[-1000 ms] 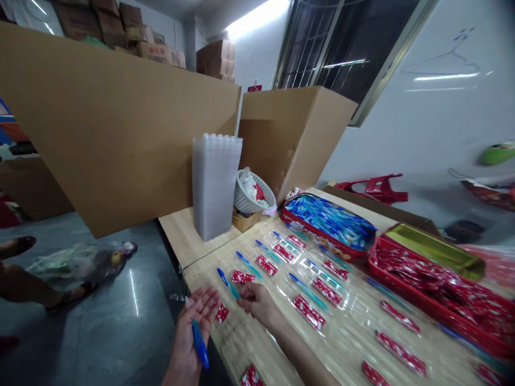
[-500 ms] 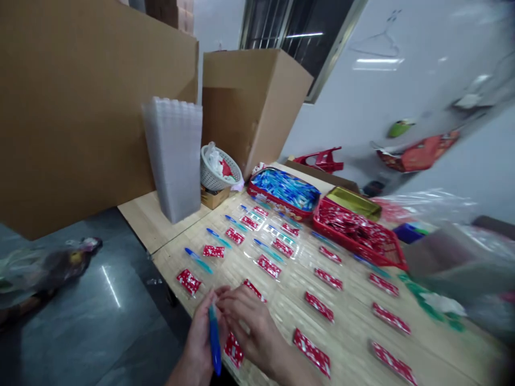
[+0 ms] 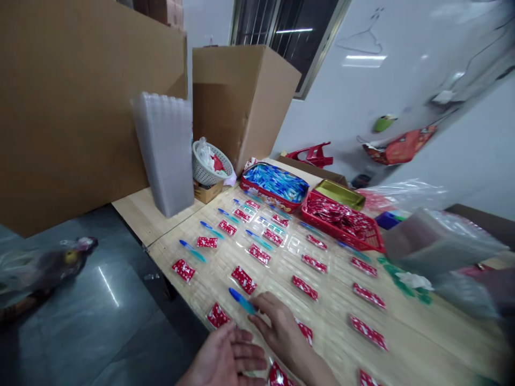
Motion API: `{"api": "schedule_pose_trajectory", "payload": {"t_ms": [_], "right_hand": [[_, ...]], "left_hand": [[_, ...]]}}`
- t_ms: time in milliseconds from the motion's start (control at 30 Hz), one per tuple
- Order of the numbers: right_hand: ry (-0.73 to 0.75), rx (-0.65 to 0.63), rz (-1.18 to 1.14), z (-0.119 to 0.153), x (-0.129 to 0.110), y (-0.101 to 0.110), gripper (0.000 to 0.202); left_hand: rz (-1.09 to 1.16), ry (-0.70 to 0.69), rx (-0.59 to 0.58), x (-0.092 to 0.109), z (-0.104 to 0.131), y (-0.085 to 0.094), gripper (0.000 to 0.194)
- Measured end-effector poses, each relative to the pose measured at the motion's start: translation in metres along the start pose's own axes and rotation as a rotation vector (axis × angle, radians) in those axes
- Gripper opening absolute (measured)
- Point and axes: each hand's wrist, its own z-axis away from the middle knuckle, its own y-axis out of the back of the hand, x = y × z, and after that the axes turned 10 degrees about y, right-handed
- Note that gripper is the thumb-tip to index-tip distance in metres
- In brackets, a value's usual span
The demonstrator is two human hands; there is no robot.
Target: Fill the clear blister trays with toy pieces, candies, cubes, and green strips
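Between the fingertips of my right hand is one end of a blue-and-teal pen, held low over the table. My left hand is palm up with its fingers apart and holds nothing, close to a red patterned packet at the table edge. Another red packet lies just beyond the pen. Rows of clear plastic trays cover the tabletop, each with a red packet. Several of the far trays also have a pen, such as the blue pen at the left.
Behind the rows stand a tin of blue pens and a red basket of red packets. A tall stack of clear trays rises at the left, beside a white basket. Large cardboard boxes stand behind.
The pen was upright at both hands; now only my right hand has it, farther out over the table. My left hand has come away and opened. The view has shifted slightly.
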Motion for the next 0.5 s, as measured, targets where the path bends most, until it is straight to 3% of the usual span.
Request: {"api": "schedule_pose_trajectory", "payload": {"t_ms": [100,267,367,500], "right_hand": [[-0.14,-0.092,0.055,-0.024,0.009,-0.013,0.015],[-0.166,-0.158,0.126,-0.048,0.016,-0.036,0.02],[-0.136,-0.08,0.107,-0.042,0.015,-0.039,0.022],[-0.125,0.043,0.004,-0.014,0.012,-0.032,0.016]], "left_hand": [[0.011,-0.09,0.023,0.005,0.024,0.01,0.028],[0.055,-0.26,0.134,0.012,0.045,0.026,0.02],[0.095,-0.308,0.246,0.013,0.047,0.032,0.024],[0.09,-0.324,0.342,0.013,0.04,0.036,0.025]]}}
